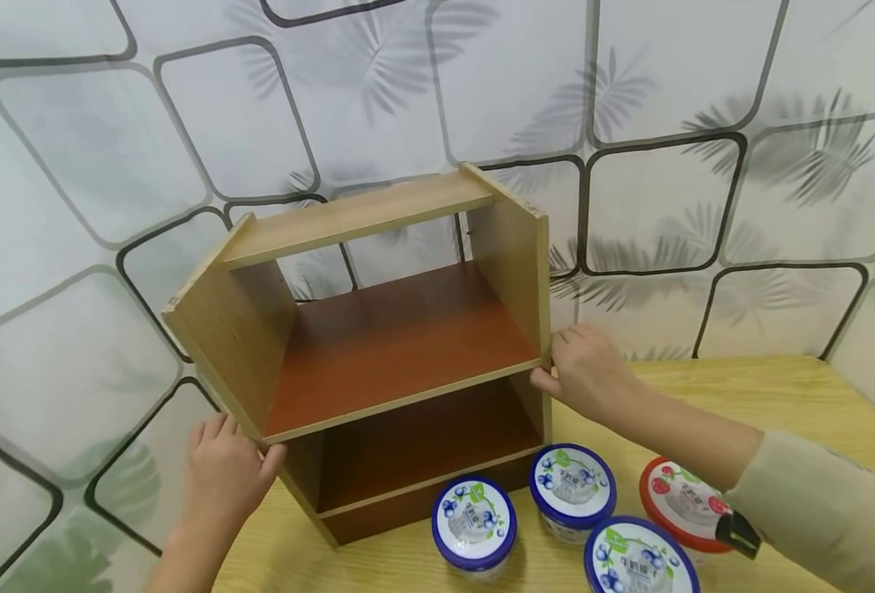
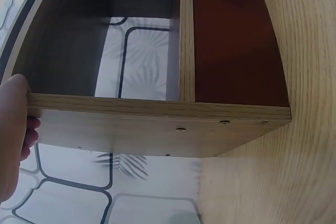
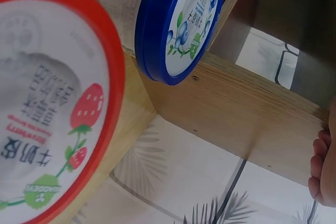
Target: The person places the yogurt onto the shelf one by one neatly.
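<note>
A small wooden shelf [image 1: 407, 329] with reddish-brown boards stands upright on the table, its front toward me. My left hand [image 1: 225, 465] grips its left side panel near the middle board, thumb on the front edge and fingers behind the panel. On the opposite side my right hand [image 1: 588, 371] holds the right panel at about the same board, its thumb at the front edge. In the left wrist view, fingers of the left hand [image 2: 13, 129] wrap the panel's edge. The right wrist view shows part of the right hand [image 3: 323, 166] against the panel's outer face.
Several round tubs stand before the shelf's right front: blue-lidded tubs [image 1: 474, 523] [image 1: 574, 486] [image 1: 640, 560] with blueberry pictures and a red-lidded strawberry tub [image 1: 685, 502] under the right forearm. The pale wooden table [image 1: 770, 403] meets a patterned curtain-like backdrop [image 1: 659, 206] behind.
</note>
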Tool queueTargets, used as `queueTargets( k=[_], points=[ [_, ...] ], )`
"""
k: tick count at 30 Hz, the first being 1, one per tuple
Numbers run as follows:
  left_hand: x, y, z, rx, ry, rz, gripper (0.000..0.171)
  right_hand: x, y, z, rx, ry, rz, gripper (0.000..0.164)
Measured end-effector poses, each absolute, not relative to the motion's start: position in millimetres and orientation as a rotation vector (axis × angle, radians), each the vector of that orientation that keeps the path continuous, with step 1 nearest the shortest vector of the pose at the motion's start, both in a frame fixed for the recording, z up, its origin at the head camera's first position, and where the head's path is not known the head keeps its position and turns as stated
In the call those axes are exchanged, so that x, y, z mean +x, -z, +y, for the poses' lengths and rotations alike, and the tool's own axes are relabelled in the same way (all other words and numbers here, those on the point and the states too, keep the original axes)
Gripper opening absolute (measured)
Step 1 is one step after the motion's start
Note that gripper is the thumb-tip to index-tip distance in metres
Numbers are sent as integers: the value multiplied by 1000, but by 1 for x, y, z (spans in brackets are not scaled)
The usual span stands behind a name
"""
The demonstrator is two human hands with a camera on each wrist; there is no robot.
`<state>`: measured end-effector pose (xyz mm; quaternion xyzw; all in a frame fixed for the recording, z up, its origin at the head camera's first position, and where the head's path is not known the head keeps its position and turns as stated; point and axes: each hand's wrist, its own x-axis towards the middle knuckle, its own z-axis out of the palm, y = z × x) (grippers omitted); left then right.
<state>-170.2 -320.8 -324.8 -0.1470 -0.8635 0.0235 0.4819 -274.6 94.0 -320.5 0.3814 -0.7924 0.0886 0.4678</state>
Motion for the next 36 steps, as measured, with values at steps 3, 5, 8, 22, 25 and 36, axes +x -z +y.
queueTargets(
  k=[3,5,8,22,25,36],
  points=[
    [-171,325,-320,-371,-39,-2083,30,-275,320,95,948,-232,-1906,25],
    [-171,325,-319,-381,-23,-2081,29,-276,319,96,955,-241,-1889,24],
    [-172,325,-319,-392,2,-2085,28,-276,317,97,957,-257,-1880,22],
    [-172,326,-316,-392,28,-2124,27,-277,322,100,957,-309,-1868,23],
    [-173,327,-314,-387,39,-2118,26,-278,324,100,959,-322,-1851,25],
    [-173,328,-311,-383,63,-2131,25,-271,327,103,957,-318,-1804,35]
  ],
)
